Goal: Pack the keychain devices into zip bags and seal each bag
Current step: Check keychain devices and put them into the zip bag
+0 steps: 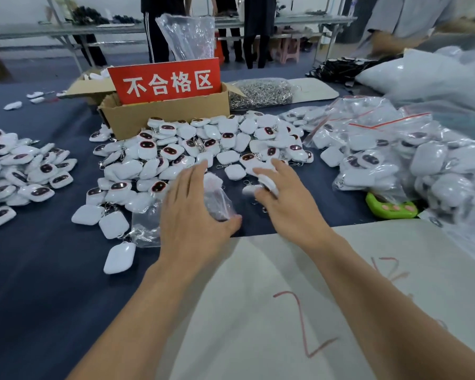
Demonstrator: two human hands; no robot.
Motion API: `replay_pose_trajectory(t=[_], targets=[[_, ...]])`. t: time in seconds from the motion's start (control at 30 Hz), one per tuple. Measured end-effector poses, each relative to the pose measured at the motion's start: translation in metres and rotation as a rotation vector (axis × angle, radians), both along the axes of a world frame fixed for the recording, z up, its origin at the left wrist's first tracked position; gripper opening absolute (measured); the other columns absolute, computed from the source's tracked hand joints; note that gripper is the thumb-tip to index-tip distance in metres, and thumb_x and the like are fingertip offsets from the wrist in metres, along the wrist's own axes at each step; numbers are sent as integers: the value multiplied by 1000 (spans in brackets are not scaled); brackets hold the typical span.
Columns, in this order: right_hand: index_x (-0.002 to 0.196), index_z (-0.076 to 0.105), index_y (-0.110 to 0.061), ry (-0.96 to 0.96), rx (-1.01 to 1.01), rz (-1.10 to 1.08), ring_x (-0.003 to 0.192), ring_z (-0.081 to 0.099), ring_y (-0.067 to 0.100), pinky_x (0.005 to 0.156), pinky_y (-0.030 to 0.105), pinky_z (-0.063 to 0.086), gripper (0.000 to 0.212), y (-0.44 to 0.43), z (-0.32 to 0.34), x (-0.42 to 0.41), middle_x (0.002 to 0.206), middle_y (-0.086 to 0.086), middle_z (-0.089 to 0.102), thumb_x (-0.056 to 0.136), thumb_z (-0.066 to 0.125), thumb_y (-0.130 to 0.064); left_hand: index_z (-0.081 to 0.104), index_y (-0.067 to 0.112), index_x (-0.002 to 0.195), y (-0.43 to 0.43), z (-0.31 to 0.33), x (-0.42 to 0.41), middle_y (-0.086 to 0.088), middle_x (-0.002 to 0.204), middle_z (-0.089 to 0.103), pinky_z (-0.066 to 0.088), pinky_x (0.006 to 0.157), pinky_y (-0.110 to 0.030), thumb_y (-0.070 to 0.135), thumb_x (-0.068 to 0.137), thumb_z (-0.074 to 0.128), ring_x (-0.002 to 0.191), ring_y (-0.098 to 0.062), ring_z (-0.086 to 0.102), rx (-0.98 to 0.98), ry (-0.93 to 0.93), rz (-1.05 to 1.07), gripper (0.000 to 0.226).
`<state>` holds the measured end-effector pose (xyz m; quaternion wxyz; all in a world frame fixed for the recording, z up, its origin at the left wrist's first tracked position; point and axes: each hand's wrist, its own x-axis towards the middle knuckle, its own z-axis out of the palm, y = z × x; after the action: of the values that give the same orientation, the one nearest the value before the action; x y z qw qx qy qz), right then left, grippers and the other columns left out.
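Observation:
A big heap of white keychain devices (203, 144) with dark oval faces lies on the dark blue cloth ahead of me. My left hand (192, 215) holds a small clear zip bag (217, 198) between thumb and fingers. My right hand (285, 198) holds one white keychain device (268, 182) in its fingers, just right of the bag. A stack of empty clear zip bags (146, 226) lies under my left wrist. Bagged devices (395, 154) with red zip strips are piled at the right.
A cardboard box (170, 113) with a red sign stands behind the heap. Another pile of devices (19, 171) lies at the left. A bag of metal rings (258, 93) sits behind the box. A green toy (390, 208) and a white sheet (285, 311) lie near me. People stand beyond.

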<state>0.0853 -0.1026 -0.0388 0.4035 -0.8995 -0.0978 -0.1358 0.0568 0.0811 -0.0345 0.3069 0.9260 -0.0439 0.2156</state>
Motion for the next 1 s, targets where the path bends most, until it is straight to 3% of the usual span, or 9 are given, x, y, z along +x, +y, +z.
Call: replay_pose_trajectory(t=[0.07,0.17,0.3,0.37,0.5,0.6,0.77,0.9,1.0], targets=[[132,66,-28,43,204,-77,125,49,3,101,7,32,33,-3,7,-13,133,-18,53,100,59,-24,48,32,145,-11,13,-7,14,148,46,27,119,-24,36,77,77,140,0,35,-88,-188,-169,74],[108,71,-34,178,498,-159,88,65,2,82,26,49,31,-7,13,-30,95,-16,73,78,61,-33,63,32,131,-42,23,-11,20,137,53,29,109,-7,20,79,69,129,6,46,-166,-245,-298,54],[86,61,-26,276,771,-232,53,50,8,50,23,37,13,-12,16,-39,65,-10,62,75,57,-20,65,36,128,-81,15,-10,19,124,65,48,103,-25,16,91,67,114,9,59,-648,216,-277,42],[81,61,-19,341,884,-228,52,44,13,46,26,31,9,-14,19,-38,68,1,60,84,56,-13,70,32,119,-87,3,-9,10,108,75,52,103,-41,21,93,63,106,-7,69,-716,334,-323,29],[71,67,-20,457,894,-77,70,62,24,57,31,53,27,-16,25,-35,77,11,67,92,60,-3,75,31,106,-82,-4,-6,6,93,77,58,88,-51,21,95,58,91,-17,73,-650,241,-347,22],[92,72,-4,467,837,-30,82,67,29,79,37,58,13,-21,23,-29,87,19,70,96,59,-1,76,29,109,-76,-3,3,10,96,78,59,90,-43,10,94,57,95,-14,73,-672,166,-316,31],[110,69,12,461,733,-53,76,67,25,68,23,59,22,-26,18,-25,94,30,72,101,58,-5,77,22,83,-75,-2,4,7,75,73,54,73,-30,3,86,56,72,-10,64,-791,315,-309,29],[98,74,5,409,669,-69,63,60,19,75,30,57,15,-26,16,-23,69,10,65,97,62,-3,80,25,90,-72,0,5,-4,80,75,61,87,-54,-3,82,57,79,-30,71,-907,366,-261,37],[94,76,3,376,649,-82,53,54,11,73,33,51,11,-26,17,-23,57,1,58,92,67,-3,81,29,94,-71,2,3,-3,90,81,61,87,-58,-10,80,59,86,-44,74,-975,316,-207,46]])
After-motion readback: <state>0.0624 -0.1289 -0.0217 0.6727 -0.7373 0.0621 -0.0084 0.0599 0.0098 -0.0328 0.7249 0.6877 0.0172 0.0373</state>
